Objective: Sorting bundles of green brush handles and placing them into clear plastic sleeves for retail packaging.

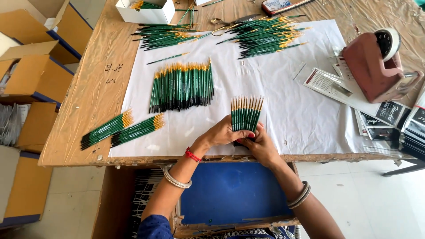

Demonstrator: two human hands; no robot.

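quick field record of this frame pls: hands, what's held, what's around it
left hand: grips the fanned row of green paintbrushes from the left
right hand: holds the same row at its lower end
surface: white paper sheet on a table
centre: big row of brushes, laid flat
left edge: two small brush bundles
far side: loose brush piles, white box
right: pink tape dispenser
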